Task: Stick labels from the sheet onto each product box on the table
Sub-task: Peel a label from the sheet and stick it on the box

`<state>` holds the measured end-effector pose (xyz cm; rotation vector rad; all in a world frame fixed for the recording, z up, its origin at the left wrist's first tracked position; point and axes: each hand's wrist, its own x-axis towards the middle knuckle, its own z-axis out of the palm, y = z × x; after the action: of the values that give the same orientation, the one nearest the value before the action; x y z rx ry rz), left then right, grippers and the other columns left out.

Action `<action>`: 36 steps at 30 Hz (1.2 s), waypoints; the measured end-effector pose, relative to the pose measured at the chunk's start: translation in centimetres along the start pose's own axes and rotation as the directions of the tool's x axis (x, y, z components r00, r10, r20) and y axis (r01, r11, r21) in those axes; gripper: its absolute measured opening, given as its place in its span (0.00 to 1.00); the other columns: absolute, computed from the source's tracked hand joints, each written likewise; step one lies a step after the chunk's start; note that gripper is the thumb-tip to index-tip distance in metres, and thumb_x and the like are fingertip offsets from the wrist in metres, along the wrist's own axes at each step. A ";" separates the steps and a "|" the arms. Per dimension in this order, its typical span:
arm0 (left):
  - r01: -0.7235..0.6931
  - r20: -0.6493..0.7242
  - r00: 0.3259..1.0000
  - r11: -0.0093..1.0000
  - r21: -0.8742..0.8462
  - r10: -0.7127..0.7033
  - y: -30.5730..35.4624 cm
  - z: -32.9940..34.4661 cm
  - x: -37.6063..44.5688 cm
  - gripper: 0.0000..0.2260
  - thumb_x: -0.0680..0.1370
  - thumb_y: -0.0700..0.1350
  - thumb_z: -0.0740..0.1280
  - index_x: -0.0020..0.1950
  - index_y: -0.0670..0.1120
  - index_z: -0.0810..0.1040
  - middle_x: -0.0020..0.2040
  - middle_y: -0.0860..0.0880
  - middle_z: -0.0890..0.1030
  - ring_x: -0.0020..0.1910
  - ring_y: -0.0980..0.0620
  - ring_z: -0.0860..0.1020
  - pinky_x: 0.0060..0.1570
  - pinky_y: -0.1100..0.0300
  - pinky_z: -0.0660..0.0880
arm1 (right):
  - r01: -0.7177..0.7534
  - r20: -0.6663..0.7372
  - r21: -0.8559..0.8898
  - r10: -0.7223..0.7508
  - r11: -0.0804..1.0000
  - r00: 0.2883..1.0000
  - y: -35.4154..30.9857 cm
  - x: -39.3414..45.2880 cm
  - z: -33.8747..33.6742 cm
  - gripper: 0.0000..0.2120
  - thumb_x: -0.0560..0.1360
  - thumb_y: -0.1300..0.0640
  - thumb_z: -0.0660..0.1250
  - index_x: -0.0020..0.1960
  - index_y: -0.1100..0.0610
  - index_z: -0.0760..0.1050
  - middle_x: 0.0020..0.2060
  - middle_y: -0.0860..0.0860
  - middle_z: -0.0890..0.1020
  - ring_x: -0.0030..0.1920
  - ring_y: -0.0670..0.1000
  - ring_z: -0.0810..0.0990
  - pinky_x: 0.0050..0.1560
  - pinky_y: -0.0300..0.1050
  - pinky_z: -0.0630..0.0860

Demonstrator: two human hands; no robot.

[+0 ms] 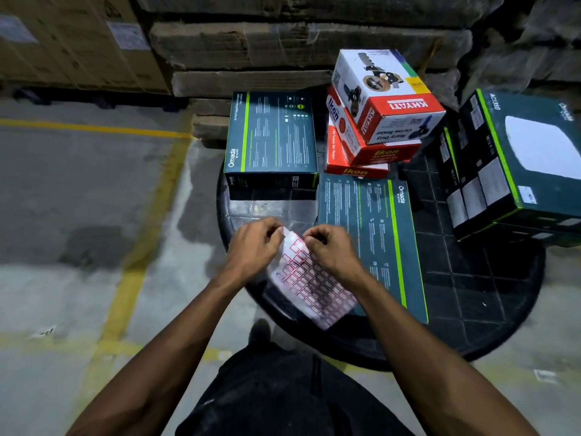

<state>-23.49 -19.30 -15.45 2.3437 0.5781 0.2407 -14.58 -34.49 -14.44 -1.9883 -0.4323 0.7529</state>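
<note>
A white label sheet (309,283) with red-bordered labels hangs over the near edge of a round black table (490,297). My left hand (256,243) pinches the sheet's far left corner. My right hand (330,247) pinches at the sheet's top edge just beside it. A flat dark teal Omada box (377,234) lies right of my hands. Another Omada box (272,138) stands behind them. Two red Ikon boxes (352,149) are stacked at the back, with a white and red Khyati box (386,96) on top. Large dark green boxes (515,158) stand at the right.
Stacked brown cartons (283,48) form a wall behind the table. A concrete floor with yellow lines (135,269) spreads out to the left. My dark trousers and a shoe (259,330) show below the table's near edge.
</note>
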 end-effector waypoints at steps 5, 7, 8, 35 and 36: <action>0.116 0.013 0.993 0.993 0.007 -0.116 -3.2 -0.6 1.0 0.08 0.79 0.45 0.63 0.48 0.46 0.81 0.43 0.48 0.83 0.42 0.47 0.79 0.40 0.57 0.71 | -0.044 -0.011 0.020 0.045 0.999 0.999 -1.0 2.9 3.6 0.09 0.81 0.59 0.63 0.43 0.58 0.78 0.36 0.53 0.82 0.35 0.48 0.80 0.42 0.50 0.80; 0.200 0.036 0.979 0.980 -0.009 -0.199 -4.3 -0.5 2.0 0.07 0.79 0.44 0.63 0.47 0.46 0.81 0.43 0.47 0.83 0.44 0.45 0.79 0.43 0.54 0.73 | -0.043 -0.007 0.027 0.043 0.999 0.999 -1.0 4.2 5.2 0.09 0.81 0.58 0.63 0.44 0.59 0.78 0.36 0.55 0.82 0.33 0.48 0.79 0.42 0.52 0.79; 0.227 0.059 0.972 0.974 -0.019 -0.226 -4.7 -0.5 2.5 0.07 0.78 0.44 0.63 0.46 0.47 0.80 0.43 0.47 0.83 0.44 0.44 0.79 0.44 0.53 0.73 | -0.029 0.002 -0.007 0.029 1.000 1.000 -1.0 4.7 5.8 0.08 0.80 0.58 0.64 0.46 0.59 0.79 0.36 0.53 0.82 0.34 0.47 0.79 0.44 0.52 0.79; 0.009 0.007 1.000 0.994 0.110 -0.010 -9.0 -4.4 7.5 0.08 0.81 0.44 0.62 0.51 0.44 0.80 0.47 0.46 0.80 0.46 0.47 0.77 0.44 0.60 0.67 | -0.395 -0.056 0.267 0.423 0.879 0.904 -1.2 13.3 9.4 0.03 0.77 0.68 0.66 0.46 0.63 0.78 0.36 0.56 0.82 0.33 0.53 0.79 0.30 0.42 0.76; 0.034 0.021 0.999 0.990 0.139 -0.038 -9.1 -4.1 7.1 0.09 0.81 0.44 0.62 0.53 0.44 0.80 0.48 0.46 0.80 0.47 0.47 0.77 0.43 0.62 0.64 | -0.405 -0.107 0.191 0.429 0.894 0.897 -0.9 13.9 9.8 0.04 0.76 0.68 0.67 0.47 0.62 0.79 0.37 0.55 0.82 0.33 0.51 0.79 0.31 0.42 0.77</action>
<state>-21.59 -7.56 -18.49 2.4639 0.6433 0.1599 -10.63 -19.77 -21.96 -1.9838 0.1534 0.8660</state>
